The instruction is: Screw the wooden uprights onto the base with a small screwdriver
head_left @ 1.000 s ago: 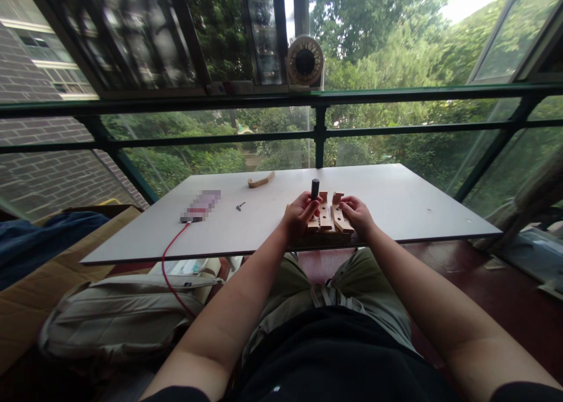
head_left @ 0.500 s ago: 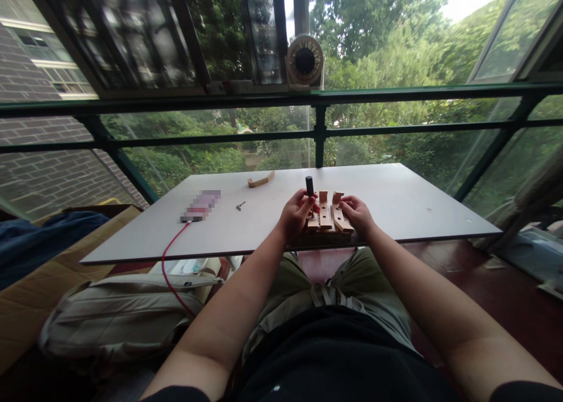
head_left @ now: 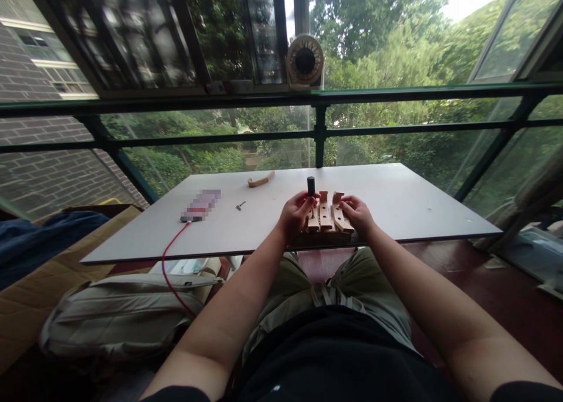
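My left hand [head_left: 294, 215] is closed around an upright screwdriver, whose black handle [head_left: 311, 185] rises above the fingers. Its thin shaft points down at the left slat of a small wooden assembly near the table's front edge. Beside it stands a middle wooden slat [head_left: 324, 213] with dark holes. My right hand [head_left: 358, 215] pinches the curved wooden slat [head_left: 338, 213] on the right, fingers at its upper side. A darker wooden base [head_left: 328, 235] lies under the slats. The screwdriver's tip is too small to make out clearly.
On the white table [head_left: 246, 235] lie a loose curved wooden piece [head_left: 261, 180], a few small metal screws [head_left: 240, 206] and a blurred-out device [head_left: 200, 207] with a red cable [head_left: 163, 258]. A bag [head_left: 118, 317] sits below left. A round fan [head_left: 305, 61] is by the window.
The screwdriver handle has shifted very slightly right and stands a little straighter, with my left fingers moving along. My right hand and the slats look unmoved.
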Available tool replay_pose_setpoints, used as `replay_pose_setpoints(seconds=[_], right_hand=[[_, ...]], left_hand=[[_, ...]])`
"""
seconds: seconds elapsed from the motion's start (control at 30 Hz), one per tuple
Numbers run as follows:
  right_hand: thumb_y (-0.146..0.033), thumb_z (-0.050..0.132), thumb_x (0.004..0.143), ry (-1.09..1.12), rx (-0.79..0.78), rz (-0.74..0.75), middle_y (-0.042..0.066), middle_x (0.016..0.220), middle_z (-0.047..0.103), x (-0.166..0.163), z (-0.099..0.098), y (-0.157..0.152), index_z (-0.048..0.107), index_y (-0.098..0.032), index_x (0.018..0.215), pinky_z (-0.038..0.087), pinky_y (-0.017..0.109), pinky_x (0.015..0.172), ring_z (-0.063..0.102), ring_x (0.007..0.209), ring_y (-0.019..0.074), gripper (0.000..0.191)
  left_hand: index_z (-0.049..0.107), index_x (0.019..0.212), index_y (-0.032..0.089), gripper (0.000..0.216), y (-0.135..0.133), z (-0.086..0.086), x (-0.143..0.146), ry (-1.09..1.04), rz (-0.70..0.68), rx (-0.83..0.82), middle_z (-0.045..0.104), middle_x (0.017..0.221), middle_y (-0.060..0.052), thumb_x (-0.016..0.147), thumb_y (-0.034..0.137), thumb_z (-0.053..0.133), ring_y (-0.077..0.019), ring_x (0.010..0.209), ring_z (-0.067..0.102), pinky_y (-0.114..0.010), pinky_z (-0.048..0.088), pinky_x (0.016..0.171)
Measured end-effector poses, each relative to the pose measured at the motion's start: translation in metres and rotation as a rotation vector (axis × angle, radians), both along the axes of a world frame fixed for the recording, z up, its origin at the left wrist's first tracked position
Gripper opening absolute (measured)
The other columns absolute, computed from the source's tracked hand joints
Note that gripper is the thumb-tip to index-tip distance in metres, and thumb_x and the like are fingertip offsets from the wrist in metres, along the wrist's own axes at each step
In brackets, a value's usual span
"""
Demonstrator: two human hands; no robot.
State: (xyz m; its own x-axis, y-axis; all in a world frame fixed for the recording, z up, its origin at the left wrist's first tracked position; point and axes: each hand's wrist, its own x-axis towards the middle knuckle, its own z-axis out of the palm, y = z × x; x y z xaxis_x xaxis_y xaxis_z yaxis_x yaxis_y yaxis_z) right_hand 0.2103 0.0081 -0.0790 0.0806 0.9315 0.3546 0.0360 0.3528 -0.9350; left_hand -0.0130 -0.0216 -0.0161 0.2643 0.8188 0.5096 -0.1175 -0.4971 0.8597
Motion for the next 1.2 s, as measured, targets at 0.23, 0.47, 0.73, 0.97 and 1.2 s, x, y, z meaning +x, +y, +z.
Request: replay_pose_setpoints(seconds=[0.23, 0.47, 0.73, 0.97, 1.2], right_hand=[[-0.052, 0.072, 0.071, 0.005, 0.002, -0.006, 0.003, 0.077, 0.067, -0.0008, 0.0011, -0.0011, 0.061, -0.019, 0.092, 0.043, 0.025, 0.054, 0.055, 0.060, 0.0124, 0.041], [-0.057, 0.073, 0.067, -0.010, -0.007, -0.031, 0.005, 0.076, 0.068, -0.0014, 0.0041, -0.0040, 0.062, -0.019, 0.091, 0.042, 0.025, 0.051, 0.055, 0.059, 0.0131, 0.045], [-0.052, 0.071, 0.072, -0.006, 0.006, -0.002, 0.003, 0.078, 0.067, 0.0011, -0.0019, 0.0009, 0.061, -0.019, 0.093, 0.041, 0.024, 0.052, 0.053, 0.057, 0.0110, 0.040], [-0.056, 0.072, 0.068, -0.013, -0.007, -0.041, 0.004, 0.076, 0.068, -0.0016, 0.0037, -0.0042, 0.062, -0.020, 0.091, 0.042, 0.026, 0.052, 0.055, 0.059, 0.0134, 0.044], [-0.053, 0.071, 0.072, -0.016, 0.012, -0.012, 0.003, 0.077, 0.067, 0.0005, 0.0003, -0.0008, 0.062, -0.019, 0.093, 0.042, 0.025, 0.054, 0.054, 0.060, 0.0120, 0.041]], left_hand=[[0.065, 0.111, 0.015, 0.040, 0.0016, -0.0004, -0.0010, -0.017, 0.025, -0.016, 0.064, 0.080, -0.003, 0.083, 0.045, 0.067, -0.0112, 0.071, 0.056, -0.025, 0.045, 0.068], [0.056, 0.099, 0.016, 0.033, 0.0052, -0.0017, -0.0015, -0.036, 0.014, -0.044, 0.064, 0.078, -0.002, 0.084, 0.044, 0.066, -0.0111, 0.070, 0.057, -0.024, 0.044, 0.067], [0.063, 0.100, 0.015, 0.032, 0.0050, -0.0013, -0.0020, -0.040, -0.003, -0.081, 0.064, 0.080, -0.004, 0.085, 0.043, 0.064, -0.0119, 0.073, 0.058, -0.026, 0.044, 0.068], [0.066, 0.098, 0.014, 0.032, 0.0034, -0.0005, -0.0025, -0.047, -0.014, -0.099, 0.065, 0.082, -0.005, 0.085, 0.044, 0.064, -0.0114, 0.072, 0.058, -0.026, 0.045, 0.067], [0.068, 0.102, 0.015, 0.032, 0.0042, -0.0014, -0.0030, -0.058, -0.033, -0.110, 0.066, 0.082, -0.005, 0.084, 0.042, 0.066, -0.0112, 0.073, 0.058, -0.025, 0.044, 0.068]])
